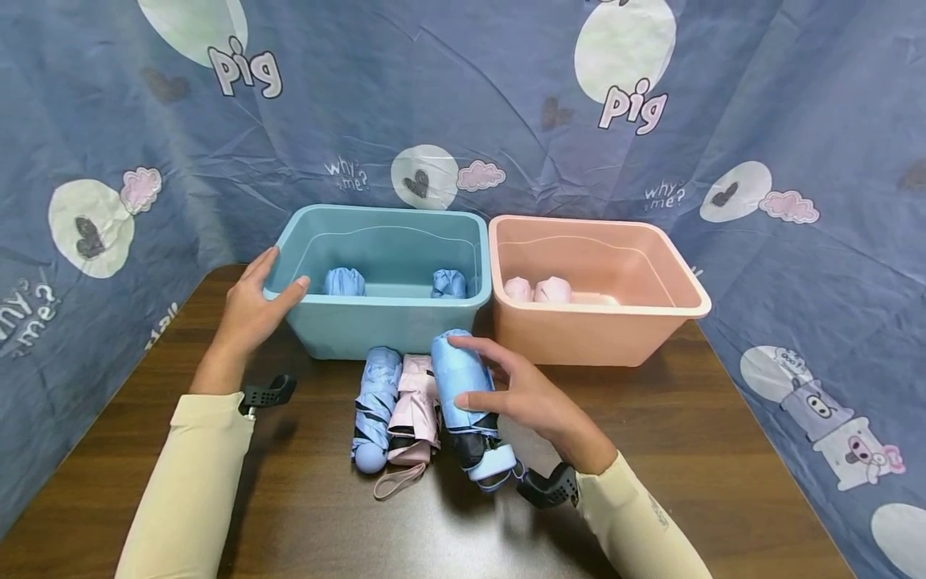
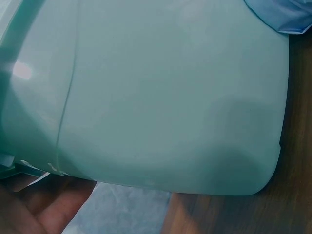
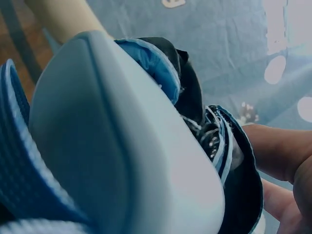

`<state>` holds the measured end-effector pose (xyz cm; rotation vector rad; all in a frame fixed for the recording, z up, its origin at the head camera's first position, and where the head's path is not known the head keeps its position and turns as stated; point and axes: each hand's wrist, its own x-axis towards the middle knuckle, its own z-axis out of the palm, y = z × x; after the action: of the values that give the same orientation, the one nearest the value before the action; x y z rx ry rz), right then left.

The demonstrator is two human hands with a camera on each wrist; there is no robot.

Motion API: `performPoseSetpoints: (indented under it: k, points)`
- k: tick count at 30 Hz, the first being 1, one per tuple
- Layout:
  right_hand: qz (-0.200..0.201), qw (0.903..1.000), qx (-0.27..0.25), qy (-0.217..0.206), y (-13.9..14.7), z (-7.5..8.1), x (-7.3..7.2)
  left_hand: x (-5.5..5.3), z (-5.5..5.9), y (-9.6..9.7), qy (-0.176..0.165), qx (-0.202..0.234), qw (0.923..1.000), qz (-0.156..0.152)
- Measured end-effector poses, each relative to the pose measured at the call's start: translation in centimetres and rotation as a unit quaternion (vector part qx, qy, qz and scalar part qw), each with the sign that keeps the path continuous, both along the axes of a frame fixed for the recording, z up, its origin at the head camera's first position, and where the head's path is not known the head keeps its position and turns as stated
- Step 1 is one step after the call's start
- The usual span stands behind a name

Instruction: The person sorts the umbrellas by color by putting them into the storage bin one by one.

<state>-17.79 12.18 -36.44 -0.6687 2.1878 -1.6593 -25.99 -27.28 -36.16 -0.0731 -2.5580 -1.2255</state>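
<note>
Blue pig-print cloth backdrop (image 1: 463,96) behind a dark wood-grain table (image 1: 325,531)

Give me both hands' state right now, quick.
Left hand: open, touching the corner of the teal bin, holding nothing.
Right hand: closed, holding a folded blue umbrella between thumb and fingers.

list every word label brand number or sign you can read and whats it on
"pig": twice, on the blue cloth
"why me?": repeated, same cloth
Other cloth lettering, including above the cartoon animals: too blurred or cut off
Faint mark on the right sleeve: too small to read
Umbrellas and boxes: no readable text
</note>
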Motion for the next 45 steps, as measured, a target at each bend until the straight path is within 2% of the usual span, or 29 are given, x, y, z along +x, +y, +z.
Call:
performPoseSetpoints:
  k: [5,11,19,28,36,40,45]
  points:
    - [0.002,0.9998,-0.013,-0.013,0.3,0.7,0.5,-0.1,0.0,0.1,0.0,-0.002,1.0,0.0]
    - [0.011,0.9995,-0.005,-0.03,0.2,1.6,0.7,-0.2,0.0,0.1,0.001,-0.004,1.0,0.002]
    - [0.01,0.9999,-0.001,-0.01,-0.3,3.4,0.7,-0.1,0.2,0.0,0.001,0.0,1.0,0.001]
    - [0.014,0.9996,-0.024,0.007,-1.1,5.5,0.0,0.0,0.3,0.1,-0.002,-0.002,1.0,0.002]
    - [-0.022,0.9974,-0.069,0.0,-1.8,6.7,-1.7,-0.1,0.2,0.1,0.007,-0.003,1.0,0.005]
    - [-0.052,0.9964,-0.065,0.018,-2.2,7.2,-3.1,-0.1,0.1,0.1,0.007,-0.004,0.9999,0.007]
    - [-0.077,0.9927,-0.089,0.024,-2.8,8.0,-5.2,0.0,0.2,0.1,0.007,-0.003,0.9999,0.007]
